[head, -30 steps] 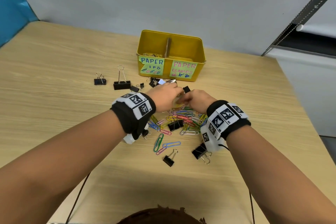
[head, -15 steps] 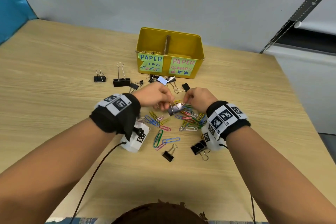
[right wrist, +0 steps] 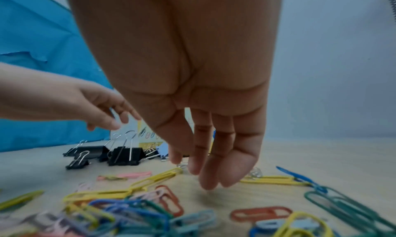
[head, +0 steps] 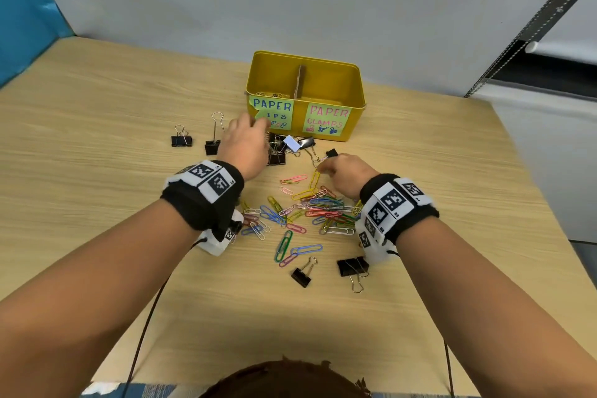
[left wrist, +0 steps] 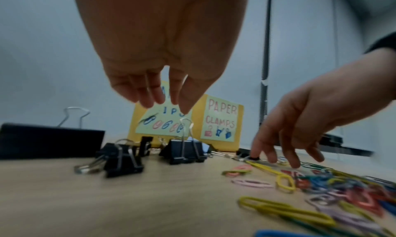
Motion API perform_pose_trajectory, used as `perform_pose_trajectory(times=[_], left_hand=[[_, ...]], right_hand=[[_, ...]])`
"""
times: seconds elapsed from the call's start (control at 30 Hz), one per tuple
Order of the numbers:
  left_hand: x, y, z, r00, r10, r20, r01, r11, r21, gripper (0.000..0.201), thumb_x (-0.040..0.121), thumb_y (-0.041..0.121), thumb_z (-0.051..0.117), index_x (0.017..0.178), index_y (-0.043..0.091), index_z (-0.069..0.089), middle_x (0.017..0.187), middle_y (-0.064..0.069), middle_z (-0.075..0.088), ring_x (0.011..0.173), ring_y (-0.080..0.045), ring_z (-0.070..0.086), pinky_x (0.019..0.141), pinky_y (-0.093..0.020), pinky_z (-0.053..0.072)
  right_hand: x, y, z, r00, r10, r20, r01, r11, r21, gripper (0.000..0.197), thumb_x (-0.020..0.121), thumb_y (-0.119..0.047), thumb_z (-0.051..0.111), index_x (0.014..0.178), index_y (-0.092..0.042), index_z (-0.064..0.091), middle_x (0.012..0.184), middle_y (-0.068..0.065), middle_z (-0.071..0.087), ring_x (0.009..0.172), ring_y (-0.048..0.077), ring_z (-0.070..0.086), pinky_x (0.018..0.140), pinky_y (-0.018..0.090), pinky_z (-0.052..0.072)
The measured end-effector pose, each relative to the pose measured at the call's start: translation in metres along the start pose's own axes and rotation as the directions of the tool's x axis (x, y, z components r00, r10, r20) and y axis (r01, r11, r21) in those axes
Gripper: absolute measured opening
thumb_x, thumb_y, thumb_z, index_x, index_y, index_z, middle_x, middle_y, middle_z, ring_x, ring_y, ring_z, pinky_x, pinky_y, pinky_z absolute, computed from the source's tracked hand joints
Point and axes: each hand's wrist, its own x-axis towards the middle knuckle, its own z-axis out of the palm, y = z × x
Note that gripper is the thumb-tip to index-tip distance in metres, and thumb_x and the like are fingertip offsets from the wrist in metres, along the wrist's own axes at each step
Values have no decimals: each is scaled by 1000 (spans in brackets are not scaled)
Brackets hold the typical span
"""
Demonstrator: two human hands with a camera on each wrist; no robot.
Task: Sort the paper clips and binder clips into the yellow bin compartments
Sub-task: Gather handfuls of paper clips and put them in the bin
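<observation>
Both hands hung over the table (head: 97, 145) with nothing in them. The left hand (head: 245, 142) was loose, its fingers (left wrist: 150, 95) pointing down just above a cluster of binder clips (head: 276, 152), beside the front wall of the bin (head: 355, 97). The right hand (head: 345, 171) was also released, its fingertips (right wrist: 205, 178) hovering just over the far edge of the paper clips (head: 307, 210), next to a long yellow clip (head: 314, 179); whether they touched the wood could not be told.

The step in hand looked like a fresh pick for each hand. A good way would be to keep each hand to its own kind: the left taking a binder clip by its upright wire handles (left wrist: 185, 127), which stand clear and give the fingers something to pinch, the right taking paper clips. The yellow clip lay apart from the tangle, so it should lift cleanly; the heap nearer the right wrist was interlocked and would likely drag neighbours along, so lone clips at the edge were the better choice.

The bin sat just beyond both hands, divider across its middle: "PAPER CLAMPS" label (head: 326, 121) ahead of the right hand, the paper clip label (head: 274, 107) ahead of the left. So each hand would have to cross toward the other's side to drop its load, and taking turns would avoid a collision. A few clips showed in the compartment ahead of the left hand; most still lay on the table.
</observation>
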Motion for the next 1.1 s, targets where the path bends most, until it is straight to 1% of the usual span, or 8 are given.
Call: perform_pose_trajectory(times=[0.1, 0.2, 0.3, 0.5, 0.63, 0.77, 0.93, 1.1], left_hand=[[-8, 14, -1, 989, 142, -45, -145, 987, -63, 37, 90, 4, 47, 126, 10, 51, 123, -12, 51, 116, -27, 48, 96, -36, 40], [-16, 27, 7, 951, 278, 133, -259, 955, -142, 30, 92, 6, 45, 120, 11, 54, 118, -7, 50, 108, -22, 52, 89, -31, 41], [-23, 31, 18, 870, 311, 384, -288, 950, -118, 40, 93, 9, 43, 133, 12, 47, 127, -9, 42, 122, -24, 40, 108, -38, 36], [-31, 35, 19, 747, 252, 615, -272, 960, -64, 34, 91, 2, 40, 114, 10, 64, 123, -9, 56, 114, -25, 52, 96, -31, 43], [-30, 46, 15, 774, 281, 568, -294, 953, -71, 25, 90, 6, 47, 104, 10, 67, 115, -8, 61, 109, -24, 56, 89, -28, 43], [-22, 58, 15, 803, 285, 524, -305, 951, -50, 36, 88, 5, 44, 120, 13, 58, 122, -10, 51, 118, -27, 50, 102, -39, 42], [-17, 74, 20, 789, 277, 549, -315, 949, -25, 50, 87, -4, 38, 131, 16, 48, 129, -12, 45, 124, -30, 44, 103, -39, 40], [-18, 73, 29, 735, 258, 627, -317, 948, -18, 43, 92, 22, 48, 135, 24, 44, 125, -16, 43, 124, -33, 40, 105, -40, 37]], right_hand=[[-11, -13, 3, 991, -76, 112, 82, 996, -45, 50, 92, 3, 33, 135, -14, 50, 141, 13, 46, 128, 28, 46, 104, 29, 36], [-18, -17, -2, 971, -113, 211, 106, 993, 42, 48, 89, 5, 35, 125, -13, 60, 120, 3, 61, 112, 18, 55, 87, 18, 40], [-15, -1, -17, 993, -13, 118, -1, 993, 116, 36, 93, -3, 40, 116, -13, 66, 101, -2, 53, 92, 14, 49, 59, 13, 36], [-2, 45, -26, 960, 279, -38, -278, 960, 32, 46, 92, 1, 38, 134, -12, 50, 140, 16, 47, 126, 32, 48, 98, 35, 44], [0, 42, -17, 978, 195, 72, -195, 981, -14, 42, 94, -7, 38, 134, -15, 47, 132, 16, 47, 115, 33, 52, 91, 35, 46], [-5, 35, -16, 976, 85, 199, -117, 981, 157, 43, 89, 3, 35, 123, -13, 57, 93, 4, 49, 72, 18, 48, 55, 20, 38], [-18, 41, -12, 986, 137, 95, -145, 987, 74, 43, 92, 0, 33, 126, -14, 55, 128, 10, 55, 114, 26, 53, 83, 25, 42], [-35, 33, -10, 980, -16, 197, -14, 989, 146, 37, 88, -3, 43, 118, -14, 62, 104, 2, 53, 96, 15, 47, 75, 20, 36]])
